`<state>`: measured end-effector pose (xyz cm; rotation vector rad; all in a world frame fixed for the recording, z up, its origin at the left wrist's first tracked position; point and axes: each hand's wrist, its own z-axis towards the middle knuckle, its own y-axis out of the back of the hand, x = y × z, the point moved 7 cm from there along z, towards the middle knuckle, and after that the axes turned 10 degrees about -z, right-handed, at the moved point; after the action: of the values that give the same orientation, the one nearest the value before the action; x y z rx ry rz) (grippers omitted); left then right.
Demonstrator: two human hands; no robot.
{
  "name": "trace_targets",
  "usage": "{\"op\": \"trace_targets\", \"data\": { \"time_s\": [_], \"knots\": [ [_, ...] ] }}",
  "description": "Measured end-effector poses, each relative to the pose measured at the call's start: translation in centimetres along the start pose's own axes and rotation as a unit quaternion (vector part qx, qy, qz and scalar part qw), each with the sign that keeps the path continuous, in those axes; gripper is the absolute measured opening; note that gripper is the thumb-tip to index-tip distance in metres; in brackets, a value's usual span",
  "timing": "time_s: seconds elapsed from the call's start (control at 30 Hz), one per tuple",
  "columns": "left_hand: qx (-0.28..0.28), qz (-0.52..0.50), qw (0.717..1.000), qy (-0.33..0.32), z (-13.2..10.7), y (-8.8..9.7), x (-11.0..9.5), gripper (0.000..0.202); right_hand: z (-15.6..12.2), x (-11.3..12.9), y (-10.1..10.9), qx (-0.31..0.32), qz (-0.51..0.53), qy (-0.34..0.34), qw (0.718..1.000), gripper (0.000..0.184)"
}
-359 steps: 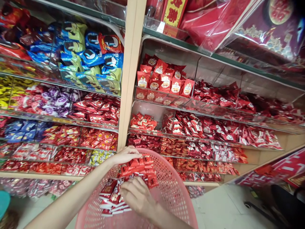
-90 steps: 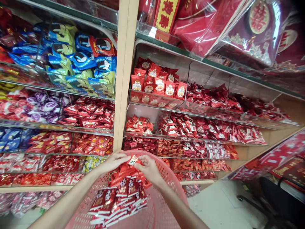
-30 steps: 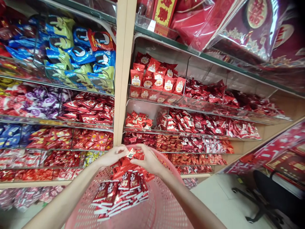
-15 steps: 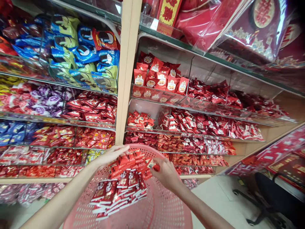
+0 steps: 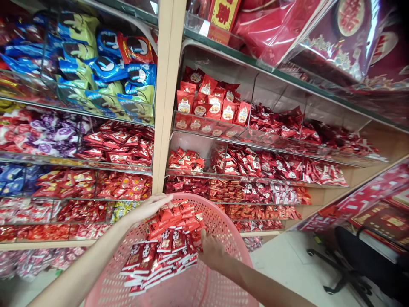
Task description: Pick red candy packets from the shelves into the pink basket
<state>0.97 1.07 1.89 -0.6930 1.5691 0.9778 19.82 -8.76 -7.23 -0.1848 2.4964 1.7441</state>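
Directly behind held packets (image 5: 169,245): basket (image 5: 225,232), shelves (image 5: 164,128)

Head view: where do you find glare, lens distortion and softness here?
In the head view, glare streaks the clear wrap at top right; the wide lens bows the shelves and tilts the shelf post; corners look soft, while the red packets under the left hand are fairly sharp; lighting is even, shadows faint.

left hand (image 5: 149,209) and right hand (image 5: 211,252) are bare, forearms slender and uncovered (right to the frame's edge).
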Motion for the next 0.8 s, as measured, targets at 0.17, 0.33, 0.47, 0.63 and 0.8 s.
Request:
{"op": "trace_targets", "data": {
  "time_s": [0.17,0.33,0.47,0.63,0.8],
  "knots": [
    [-0.003,0.002,1.000,0.006,-0.1,0.2,0.0,0.048,0.5,-0.1,0.1,-0.047,0.004,-0.009,0.999,0.049],
    [0.003,-0.002,1.000,-0.010,0.1,0.3,0.1,0.048,0.5,0.7,-1.2,-0.055,0.011,0.028,0.998,0.046],
    [-0.006,-0.001,1.000,-0.011,0.2,0.5,0.2,0.048,0.5,-0.2,1.2,-0.072,0.013,0.028,0.997,0.032],
    [-0.005,0.011,1.000,-0.011,0.3,0.6,0.2,0.051,2.0,-2.3,12.2,-0.124,0.050,0.064,0.989,0.029],
    [-0.015,0.023,1.000,-0.008,0.3,1.0,0.7,0.052,6.8,-4.8,23.0,-0.302,0.102,0.024,0.948,0.017]
  ]
}}
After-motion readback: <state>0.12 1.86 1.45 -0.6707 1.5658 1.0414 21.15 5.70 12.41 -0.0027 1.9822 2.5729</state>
